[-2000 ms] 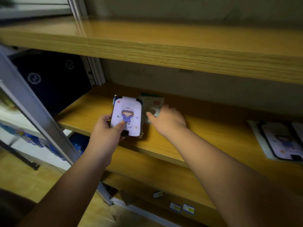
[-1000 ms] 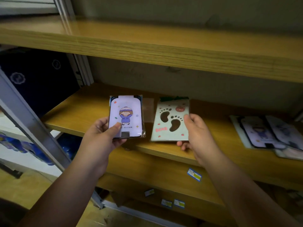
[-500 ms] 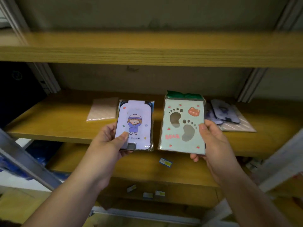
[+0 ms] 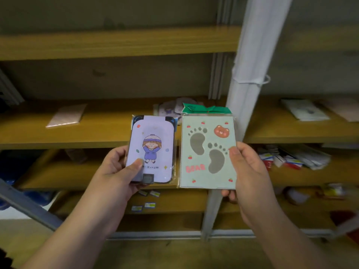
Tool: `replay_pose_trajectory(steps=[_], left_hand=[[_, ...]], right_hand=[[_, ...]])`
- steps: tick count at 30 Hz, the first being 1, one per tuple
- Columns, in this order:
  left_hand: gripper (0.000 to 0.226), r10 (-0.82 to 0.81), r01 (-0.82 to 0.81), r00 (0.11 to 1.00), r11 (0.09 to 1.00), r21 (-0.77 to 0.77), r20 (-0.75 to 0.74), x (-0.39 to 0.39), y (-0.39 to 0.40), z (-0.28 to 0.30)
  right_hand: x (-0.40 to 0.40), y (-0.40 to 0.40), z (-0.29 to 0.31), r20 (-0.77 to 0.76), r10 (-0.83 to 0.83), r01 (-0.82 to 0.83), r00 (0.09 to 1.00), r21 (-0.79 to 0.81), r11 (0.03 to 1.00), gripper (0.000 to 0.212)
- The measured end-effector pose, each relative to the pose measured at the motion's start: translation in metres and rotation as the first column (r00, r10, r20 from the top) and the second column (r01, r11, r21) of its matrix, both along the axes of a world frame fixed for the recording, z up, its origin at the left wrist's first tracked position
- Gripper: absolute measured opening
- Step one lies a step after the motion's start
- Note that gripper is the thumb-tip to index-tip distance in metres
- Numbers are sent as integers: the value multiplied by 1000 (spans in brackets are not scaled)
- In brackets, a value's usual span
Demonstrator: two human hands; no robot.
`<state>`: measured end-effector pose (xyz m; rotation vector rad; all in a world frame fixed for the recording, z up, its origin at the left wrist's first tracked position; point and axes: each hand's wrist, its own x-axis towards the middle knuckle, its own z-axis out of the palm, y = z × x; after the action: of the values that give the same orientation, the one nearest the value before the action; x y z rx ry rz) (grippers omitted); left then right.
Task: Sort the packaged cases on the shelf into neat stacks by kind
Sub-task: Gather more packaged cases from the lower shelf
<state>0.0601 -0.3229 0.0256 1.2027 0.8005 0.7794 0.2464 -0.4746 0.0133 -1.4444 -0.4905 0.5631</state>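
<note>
Compared with the frame half a second earlier, the head view has swung right: the white upright post of the shelving now stands just behind the right-hand package, and the next shelf bay to its right has come into view. Both packages keep their side-by-side pose in front of the shelf, raised off it, edges nearly touching.

Left hand: grip clamped on the lilac case, thumb across its lower left face, fingers behind. The case is in a clear sleeve with a dark frame showing at the top corners. Print: a cartoon child in a purple hat and coat, arms raised. A line of small characters under the figure is too small to read.

Right hand: grip clamped on the pale green case, thumb on its right edge, fingers curled under the bottom right corner. Print: two grey footprints, a red-brown bear head at top right, small cherries, and the pink word "BEAR" at lower left. A green header flap tops the sleeve.

On the shelf: a pinkish flat packet lies towards the left end; more lilac cases lie at the back, partly hidden behind the held ones. Small label stickers sit on a lower shelf's front edge; unreadable.
</note>
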Motion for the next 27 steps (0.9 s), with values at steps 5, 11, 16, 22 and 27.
replay_pose_trajectory(steps=[5, 11, 16, 22, 27], left_hand=[[25, -44, 44, 999, 999, 3, -16, 43, -69, 5], [26, -186, 186, 982, 983, -10, -14, 111, -124, 16], [24, -293, 292, 956, 956, -23, -16, 179, -155, 12], [24, -330, 330, 944, 940, -89, 12, 278, -168, -4], [22, -313, 311, 950, 947, -84, -2, 352, -168, -14]], right_hand=[[38, -77, 8, 3, -75, 75, 997, -42, 996, 15], [100, -149, 12, 14, -229, 230, 973, -55, 972, 14], [154, -181, 10, -8, -295, 294, 956, -48, 955, 21], [227, -206, 1, -23, -372, 372, 928, -8, 928, 21], [292, -217, -8, -53, -434, 434, 899, -19, 901, 21]])
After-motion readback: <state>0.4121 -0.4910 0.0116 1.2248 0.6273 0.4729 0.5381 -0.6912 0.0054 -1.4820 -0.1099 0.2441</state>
